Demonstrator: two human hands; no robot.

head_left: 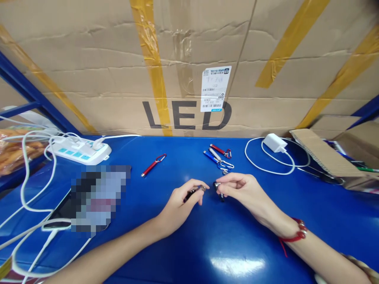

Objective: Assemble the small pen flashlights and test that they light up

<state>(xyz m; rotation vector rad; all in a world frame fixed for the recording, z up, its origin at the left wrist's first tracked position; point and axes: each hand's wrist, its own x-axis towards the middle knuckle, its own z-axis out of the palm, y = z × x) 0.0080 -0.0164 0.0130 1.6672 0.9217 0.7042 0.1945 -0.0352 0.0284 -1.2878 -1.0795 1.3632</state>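
Observation:
My left hand [174, 207] is closed around a dark, slim flashlight barrel [191, 193], whose round metallic end points toward my other hand. Most of the barrel is hidden by the fingers. Across a small gap, my right hand [250, 193] pinches a small black-and-silver end piece [216, 185] between thumb and fingers. Beyond my hands lie a blue penlight [211, 157], a silver penlight [214, 153] and a red penlight [218, 148], close together with carabiner clips. Another red penlight [150, 168] with a clip rests apart, to the left.
A large cardboard box [112, 79] marked LED walls off the back of the blue table [166, 260]. On the left are a power strip [91, 156], white cables and a partly blurred phone-like device [62, 209]. A white charger [274, 142] and open carton [319, 154] sit right.

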